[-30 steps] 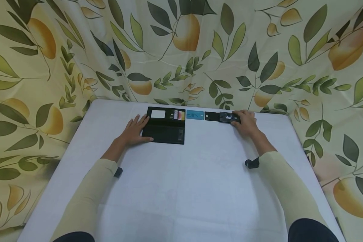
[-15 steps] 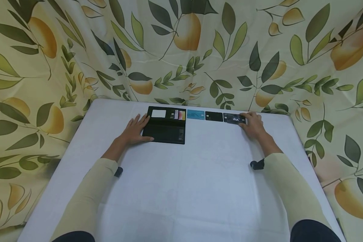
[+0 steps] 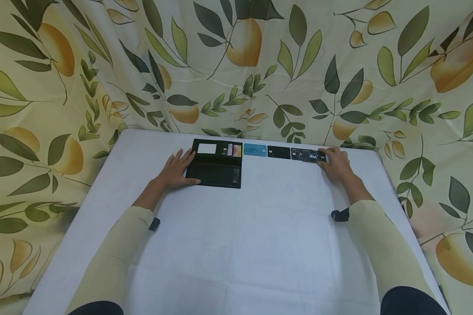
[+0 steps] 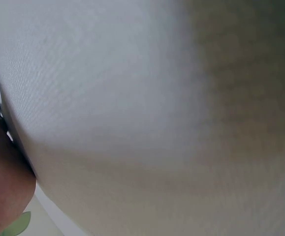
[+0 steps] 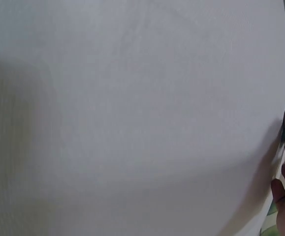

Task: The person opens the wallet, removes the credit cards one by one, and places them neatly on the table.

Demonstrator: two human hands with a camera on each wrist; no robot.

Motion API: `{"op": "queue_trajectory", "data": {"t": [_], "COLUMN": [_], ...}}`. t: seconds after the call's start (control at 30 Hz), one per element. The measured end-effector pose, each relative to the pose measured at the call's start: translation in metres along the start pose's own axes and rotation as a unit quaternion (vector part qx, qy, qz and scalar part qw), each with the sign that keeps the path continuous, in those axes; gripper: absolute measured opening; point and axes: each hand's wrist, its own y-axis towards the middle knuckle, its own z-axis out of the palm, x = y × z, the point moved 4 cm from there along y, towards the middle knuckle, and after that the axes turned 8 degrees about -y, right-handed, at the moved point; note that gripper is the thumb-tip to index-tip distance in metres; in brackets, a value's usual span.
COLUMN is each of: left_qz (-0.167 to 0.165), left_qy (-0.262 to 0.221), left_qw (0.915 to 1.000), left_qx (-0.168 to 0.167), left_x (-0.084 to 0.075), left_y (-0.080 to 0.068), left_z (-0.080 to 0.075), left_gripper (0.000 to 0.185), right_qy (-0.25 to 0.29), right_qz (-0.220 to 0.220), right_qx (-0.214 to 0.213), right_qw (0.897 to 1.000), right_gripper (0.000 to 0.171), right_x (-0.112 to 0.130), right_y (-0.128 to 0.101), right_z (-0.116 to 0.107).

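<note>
A black wallet [image 3: 213, 174] lies unfolded flat at the table's far side, with a white panel and several cards in its upper half. My left hand [image 3: 173, 170] rests against its left edge, fingers spread, thumb on the lower left corner. To the wallet's right, a light blue VIP card [image 3: 255, 150] and a black card [image 3: 279, 152] lie in a row. Beyond them a dark card [image 3: 296, 154] shows partly from under a dark Vip card [image 3: 314, 156]. My right hand [image 3: 336, 162] pinches this Vip card's right end between thumb and fingers.
White cloth covers the table [image 3: 236, 245]. A curtain [image 3: 236, 87] printed with fruit and leaves hangs right behind the far edge. Both wrist views show mostly white cloth, with part of each hand at the side.
My right hand has slid to the right with the Vip card, first off the black card, then partly off another dark card. The left hand and wallet stay in place.
</note>
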Motion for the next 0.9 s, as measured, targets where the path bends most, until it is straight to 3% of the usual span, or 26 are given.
{"op": "queue_trajectory", "data": {"t": [0.5,0.9], "left_qz": [0.005,0.008], "left_qy": [-0.006,-0.011], "left_qw": [0.9999,0.9999], "left_qx": [-0.006,-0.007], "left_x": [-0.005,-0.003], "left_y": [-0.003,-0.003], "left_z": [-0.003,-0.002], "left_gripper": [0.111,0.112], "right_qy": [-0.008,-0.013], "right_qz": [0.02,0.038], "right_qx": [0.002,0.011], "right_qw": [1.0,0.999], "right_gripper": [0.057,0.058], "right_x": [-0.029,-0.037], "right_y": [-0.003,-0.005], "right_z": [-0.002,-0.004]}}
